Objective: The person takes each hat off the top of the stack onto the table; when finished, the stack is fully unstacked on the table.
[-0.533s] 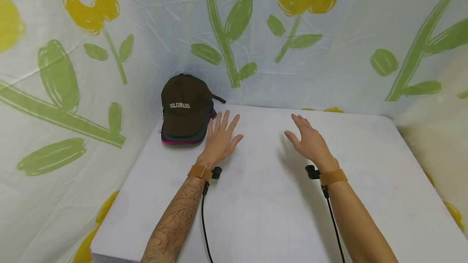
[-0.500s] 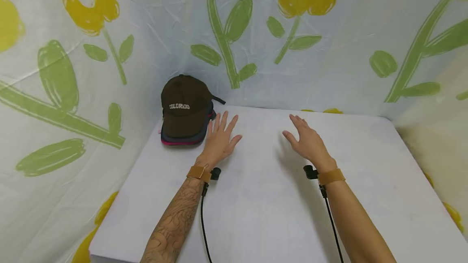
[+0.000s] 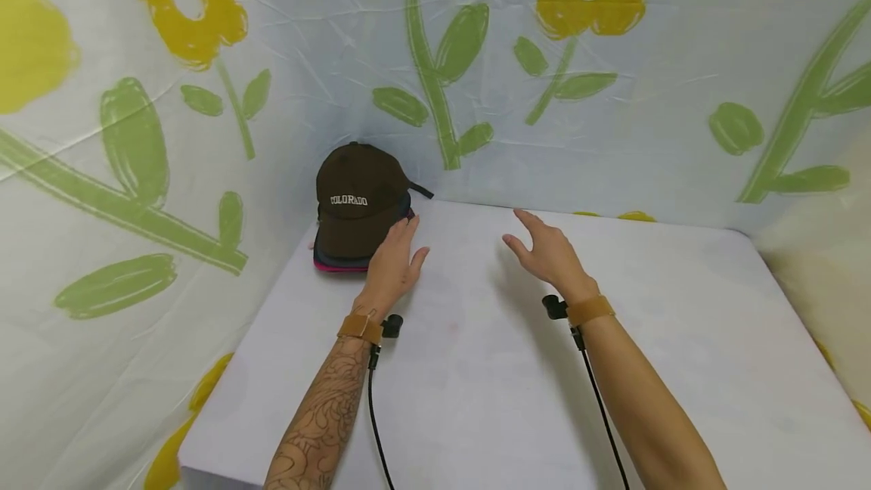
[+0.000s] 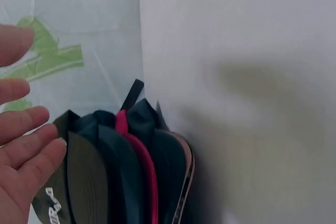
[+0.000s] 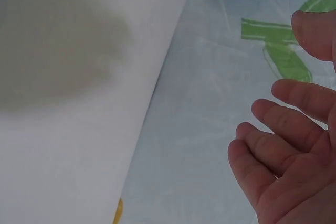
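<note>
A stack of baseball caps stands at the back left of the white table. On top is a dark brown cap lettered COLORADO. Beneath it, the left wrist view shows a teal cap, a cap with a pink edge and more caps in dark teal and dull pink. My left hand, fingers extended, overlaps the stack's right side in the head view. My right hand hovers over the middle of the table with its fingers loosely extended, holding nothing.
A flower-printed cloth wall rises behind the table, with another along the left side. A strap sticks out from the stack's back right. Black cables trail from both wrist cameras.
The head view has shifted a little. My left hand has moved closer to the caps and its spread fingers have drawn together. The right hand has moved left.
</note>
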Tool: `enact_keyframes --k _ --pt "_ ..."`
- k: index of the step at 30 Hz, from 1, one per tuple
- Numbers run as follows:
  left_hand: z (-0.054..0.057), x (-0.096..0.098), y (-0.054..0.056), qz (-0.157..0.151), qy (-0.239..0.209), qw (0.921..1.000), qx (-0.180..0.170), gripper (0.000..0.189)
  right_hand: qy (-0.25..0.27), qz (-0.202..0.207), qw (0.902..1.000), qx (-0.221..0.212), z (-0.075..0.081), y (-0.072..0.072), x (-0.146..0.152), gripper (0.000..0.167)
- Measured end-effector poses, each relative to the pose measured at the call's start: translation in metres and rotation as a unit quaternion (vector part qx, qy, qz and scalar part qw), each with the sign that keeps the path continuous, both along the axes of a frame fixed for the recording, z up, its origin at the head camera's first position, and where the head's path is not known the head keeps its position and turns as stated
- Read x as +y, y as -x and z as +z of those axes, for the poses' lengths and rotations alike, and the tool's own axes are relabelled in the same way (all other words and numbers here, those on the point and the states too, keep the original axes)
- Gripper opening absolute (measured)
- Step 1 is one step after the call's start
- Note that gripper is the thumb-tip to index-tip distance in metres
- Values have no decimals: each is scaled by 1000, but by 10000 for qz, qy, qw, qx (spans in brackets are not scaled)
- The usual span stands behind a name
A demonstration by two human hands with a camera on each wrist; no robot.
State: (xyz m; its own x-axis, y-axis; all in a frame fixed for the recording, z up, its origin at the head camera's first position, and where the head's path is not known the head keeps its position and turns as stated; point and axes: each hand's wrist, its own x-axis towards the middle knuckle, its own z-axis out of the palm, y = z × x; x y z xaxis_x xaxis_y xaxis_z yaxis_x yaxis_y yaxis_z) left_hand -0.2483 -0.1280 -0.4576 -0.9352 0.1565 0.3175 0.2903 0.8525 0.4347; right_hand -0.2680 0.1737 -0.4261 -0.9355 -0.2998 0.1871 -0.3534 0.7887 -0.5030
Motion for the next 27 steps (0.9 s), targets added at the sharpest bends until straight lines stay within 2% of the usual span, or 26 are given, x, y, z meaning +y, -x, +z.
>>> enact_keyframes --k 8,15,20,24,27 --pt "6 -22 -8 555 -753 9953 245 40 182 175 9994 255 -3 22 -19 60" --pt "5 -49 -18 1210 -1671 9765 618 33 811 498 9954 150 -3 41 -40 54" --pt "2 -69 -23 1649 -1828 9671 647 32 1174 739 9903 -110 -4 53 -59 51" --pt "1 -80 -26 1994 -1857 9593 733 30 1178 980 9875 -379 -3 64 -73 52" --pt "-2 -83 -23 1958 -1918 9587 760 31 1134 920 9885 -401 1 71 -79 49"
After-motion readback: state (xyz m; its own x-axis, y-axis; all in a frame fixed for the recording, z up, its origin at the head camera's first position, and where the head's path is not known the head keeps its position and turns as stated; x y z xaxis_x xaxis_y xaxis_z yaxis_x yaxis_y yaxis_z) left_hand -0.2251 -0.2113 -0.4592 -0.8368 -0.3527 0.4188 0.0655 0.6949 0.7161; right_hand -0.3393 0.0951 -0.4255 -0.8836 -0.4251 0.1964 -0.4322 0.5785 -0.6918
